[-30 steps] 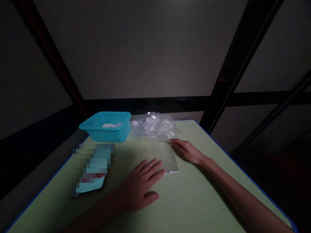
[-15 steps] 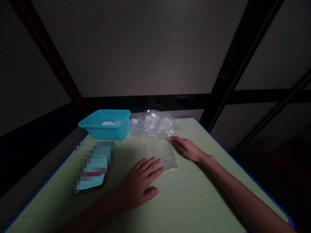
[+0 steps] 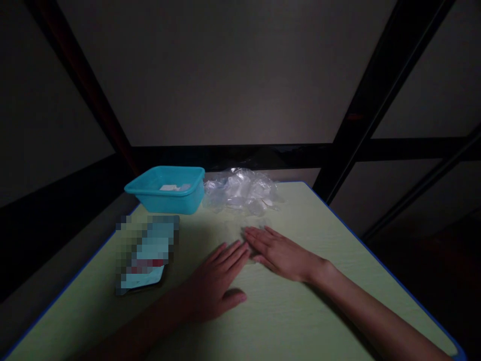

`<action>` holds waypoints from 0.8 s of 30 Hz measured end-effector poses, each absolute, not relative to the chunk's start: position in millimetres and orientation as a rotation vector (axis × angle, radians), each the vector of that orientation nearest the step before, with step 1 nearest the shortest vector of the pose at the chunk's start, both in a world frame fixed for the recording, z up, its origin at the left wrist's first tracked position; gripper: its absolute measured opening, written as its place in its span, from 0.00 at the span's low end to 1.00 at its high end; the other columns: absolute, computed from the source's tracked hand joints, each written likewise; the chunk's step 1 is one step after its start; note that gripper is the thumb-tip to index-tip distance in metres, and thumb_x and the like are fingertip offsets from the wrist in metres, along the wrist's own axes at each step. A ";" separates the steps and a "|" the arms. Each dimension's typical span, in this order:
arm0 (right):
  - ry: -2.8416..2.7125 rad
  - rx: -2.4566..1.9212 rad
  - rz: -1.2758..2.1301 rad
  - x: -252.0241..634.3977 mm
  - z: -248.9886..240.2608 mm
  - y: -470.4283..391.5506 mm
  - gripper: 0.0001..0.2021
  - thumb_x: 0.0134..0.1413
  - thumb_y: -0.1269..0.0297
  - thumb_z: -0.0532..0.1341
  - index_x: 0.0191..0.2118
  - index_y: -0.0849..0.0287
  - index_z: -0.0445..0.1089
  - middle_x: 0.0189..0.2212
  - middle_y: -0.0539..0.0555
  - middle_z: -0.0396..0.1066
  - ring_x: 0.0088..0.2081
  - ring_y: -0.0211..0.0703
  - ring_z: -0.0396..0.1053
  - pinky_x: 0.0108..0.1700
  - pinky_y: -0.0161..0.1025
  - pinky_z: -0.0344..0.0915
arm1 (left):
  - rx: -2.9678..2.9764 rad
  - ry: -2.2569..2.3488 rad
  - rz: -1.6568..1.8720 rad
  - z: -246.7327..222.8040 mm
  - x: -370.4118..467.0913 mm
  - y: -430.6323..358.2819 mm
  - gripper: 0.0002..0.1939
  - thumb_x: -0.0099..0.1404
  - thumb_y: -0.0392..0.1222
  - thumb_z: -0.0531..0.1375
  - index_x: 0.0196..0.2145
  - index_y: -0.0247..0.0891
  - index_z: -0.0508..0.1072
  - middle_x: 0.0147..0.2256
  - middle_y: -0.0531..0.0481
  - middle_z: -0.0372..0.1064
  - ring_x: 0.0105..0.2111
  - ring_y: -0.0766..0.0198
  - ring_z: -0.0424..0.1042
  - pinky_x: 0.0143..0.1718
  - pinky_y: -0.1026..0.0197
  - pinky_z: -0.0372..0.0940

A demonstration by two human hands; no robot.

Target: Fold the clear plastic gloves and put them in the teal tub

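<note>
A small clear plastic bag (image 3: 233,229) lies flat on the table, mostly covered by my hands and hard to make out. My left hand (image 3: 220,283) rests palm down with its fingers stretched over the bag's near left part and the thumb spread out. Over the bag's right part, my right hand (image 3: 280,250) lies flat, fingers extended and their tips close to those of my left hand. Neither hand grips anything. Just beyond them sits a crumpled heap of clear plastic (image 3: 244,190) with whitish pieces in it.
A turquoise plastic basin (image 3: 171,201) holding some white items stands at the back left. In front of it lies a phone (image 3: 150,273), its screen pixelated. The pale green table (image 3: 296,321) has a blue edge, with a wall panel (image 3: 233,75) behind it.
My right hand has moved left and nearer, from beside the bag's far right corner onto the bag, and flattened. My left hand stays in place. The camera view has shifted slightly.
</note>
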State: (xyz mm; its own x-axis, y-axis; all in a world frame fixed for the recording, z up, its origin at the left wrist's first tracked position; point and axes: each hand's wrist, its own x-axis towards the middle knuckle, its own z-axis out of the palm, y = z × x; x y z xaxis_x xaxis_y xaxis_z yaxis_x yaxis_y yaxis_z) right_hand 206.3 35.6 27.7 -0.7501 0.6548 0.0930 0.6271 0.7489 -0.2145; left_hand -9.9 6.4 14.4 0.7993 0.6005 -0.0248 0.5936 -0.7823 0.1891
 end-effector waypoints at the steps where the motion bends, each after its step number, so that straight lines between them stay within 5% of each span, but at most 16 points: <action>1: -2.816 -1.049 0.285 205.8 25.1 34.3 0.27 0.62 0.58 0.50 0.62 0.66 0.48 0.62 0.65 0.47 0.62 0.51 0.44 0.62 0.51 0.44 | 2.799 0.944 0.037 14.5 -9.8 6.4 0.36 0.62 0.47 0.55 0.62 0.30 0.46 0.63 0.37 0.39 0.63 0.52 0.39 0.60 0.46 0.42; 9: -2.860 -1.053 0.424 211.4 16.2 37.3 0.37 0.58 0.46 0.50 0.63 0.69 0.43 0.63 0.68 0.38 0.64 0.53 0.35 0.63 0.54 0.37 | 2.801 0.936 0.063 12.1 -11.2 5.7 0.37 0.61 0.48 0.57 0.62 0.31 0.47 0.63 0.36 0.39 0.62 0.50 0.39 0.60 0.44 0.43; 24: -2.875 -1.090 0.412 211.3 13.1 35.3 0.38 0.58 0.45 0.47 0.64 0.69 0.40 0.64 0.66 0.35 0.64 0.51 0.33 0.63 0.52 0.35 | 2.802 0.971 0.155 3.4 -16.0 1.5 0.38 0.61 0.47 0.58 0.62 0.32 0.46 0.64 0.38 0.38 0.63 0.46 0.35 0.59 0.42 0.44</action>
